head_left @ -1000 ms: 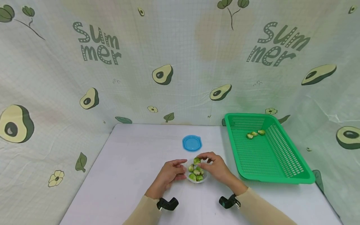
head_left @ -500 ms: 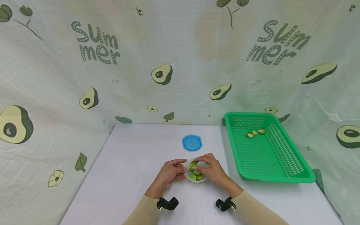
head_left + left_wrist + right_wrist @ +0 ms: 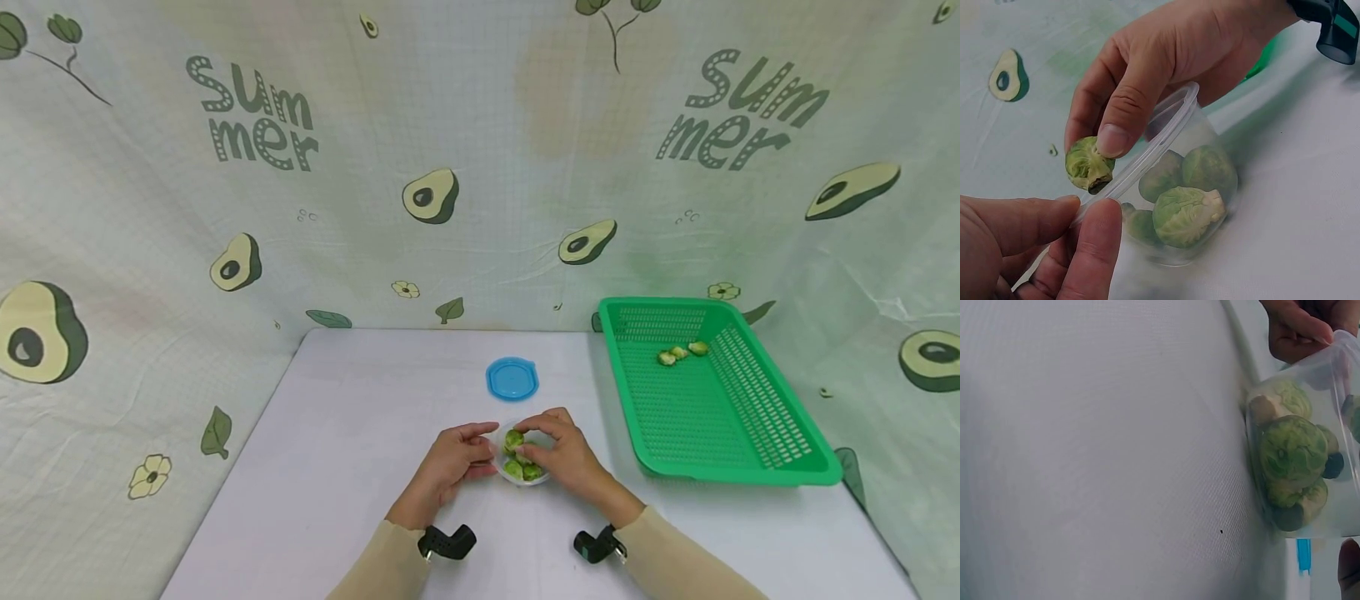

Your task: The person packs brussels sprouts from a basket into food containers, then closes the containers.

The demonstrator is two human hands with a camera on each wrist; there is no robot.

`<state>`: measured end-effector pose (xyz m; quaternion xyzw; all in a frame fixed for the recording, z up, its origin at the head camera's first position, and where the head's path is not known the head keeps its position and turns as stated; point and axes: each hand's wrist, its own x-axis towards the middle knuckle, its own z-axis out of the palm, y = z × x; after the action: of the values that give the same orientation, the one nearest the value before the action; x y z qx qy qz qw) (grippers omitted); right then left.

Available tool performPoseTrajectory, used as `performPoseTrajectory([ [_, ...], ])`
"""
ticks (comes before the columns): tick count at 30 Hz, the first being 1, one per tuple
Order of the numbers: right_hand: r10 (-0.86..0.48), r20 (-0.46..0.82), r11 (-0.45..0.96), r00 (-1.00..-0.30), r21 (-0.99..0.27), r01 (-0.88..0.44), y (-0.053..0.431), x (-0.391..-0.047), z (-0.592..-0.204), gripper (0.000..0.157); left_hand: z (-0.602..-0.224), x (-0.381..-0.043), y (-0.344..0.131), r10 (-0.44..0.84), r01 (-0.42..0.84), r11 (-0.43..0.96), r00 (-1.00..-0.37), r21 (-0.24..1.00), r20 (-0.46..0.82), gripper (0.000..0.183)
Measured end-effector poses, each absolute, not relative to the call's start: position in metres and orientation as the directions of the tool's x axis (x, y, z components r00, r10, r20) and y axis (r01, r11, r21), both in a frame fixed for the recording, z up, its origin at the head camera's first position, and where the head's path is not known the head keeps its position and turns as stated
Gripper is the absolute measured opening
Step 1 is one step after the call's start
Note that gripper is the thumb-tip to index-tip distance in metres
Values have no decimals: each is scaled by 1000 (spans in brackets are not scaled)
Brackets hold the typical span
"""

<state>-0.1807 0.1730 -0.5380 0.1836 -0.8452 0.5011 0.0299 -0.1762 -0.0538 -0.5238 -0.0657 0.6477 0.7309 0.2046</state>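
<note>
A clear plastic tub stands on the table with several Brussels sprouts inside, seen through its wall. My left hand pinches the tub's rim between thumb and finger from the left. Over the opening, my right hand pinches one more Brussels sprout between its thumb and fingers, at the far side of the rim. In the right wrist view the sprouts lie piled against the tub's wall; only a fingertip of the right hand appears at the lower edge.
A round blue lid lies on the white table behind the tub. To the right stands a green plastic basket with a few Brussels sprouts near its back. A printed curtain hangs behind the table.
My right hand has moved left with the pinched sprout, from the tub's right side to over its far left part. The left hand has stayed at the rim.
</note>
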Motion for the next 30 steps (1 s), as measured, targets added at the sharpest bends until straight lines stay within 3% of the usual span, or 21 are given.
performPoseTrajectory([
  [15, -356, 332, 465, -874, -748, -474, 168, -180, -542, 30, -523, -175, -54, 216, -378, -71, -909, 923, -356, 47],
  [30, -252, 118, 403, -960, -890, -215, 171, -184, -535, 26, -523, -174, -54, 211, -386, -73, -907, 920, -364, 46],
])
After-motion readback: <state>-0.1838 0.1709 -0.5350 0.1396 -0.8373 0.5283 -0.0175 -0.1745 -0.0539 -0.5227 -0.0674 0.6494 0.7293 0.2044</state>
